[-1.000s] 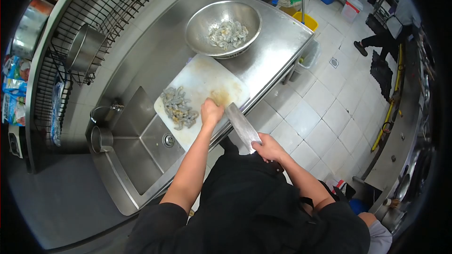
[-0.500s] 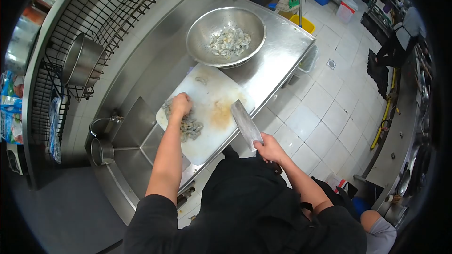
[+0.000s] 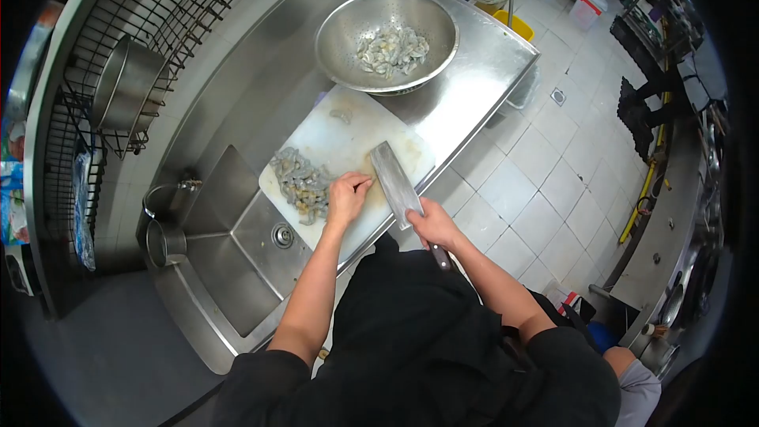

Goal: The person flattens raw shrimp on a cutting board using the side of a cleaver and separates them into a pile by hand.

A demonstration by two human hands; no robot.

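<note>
My right hand (image 3: 435, 225) grips the dark handle of a cleaver (image 3: 393, 182); its broad grey blade lies over the right part of a white cutting board (image 3: 364, 122). Just left of the blade, my left hand (image 3: 349, 196) is closed in a pinch low over the board. Whatever its fingertips hold is hidden or too small to name. A pile of grey peeled shrimp (image 3: 299, 182) covers the board's left side, beside my left hand. One separate shrimp (image 3: 341, 115) lies near the board's far end. Beyond the board, a steel colander (image 3: 336, 63) holds many more shrimp (image 3: 393, 51).
The board rests on a steel counter (image 3: 482, 63) beside a sink basin (image 3: 229, 229) with a drain. A wire rack (image 3: 111, 16) with a steel pot (image 3: 130, 87) hangs at left. Another person's leg (image 3: 656, 115) shows across the tiled floor (image 3: 522, 182).
My left hand has left the shrimp pile and moved right across the board towards the cleaver. The cleaver has shifted left, further over the board. The view has turned slightly.
</note>
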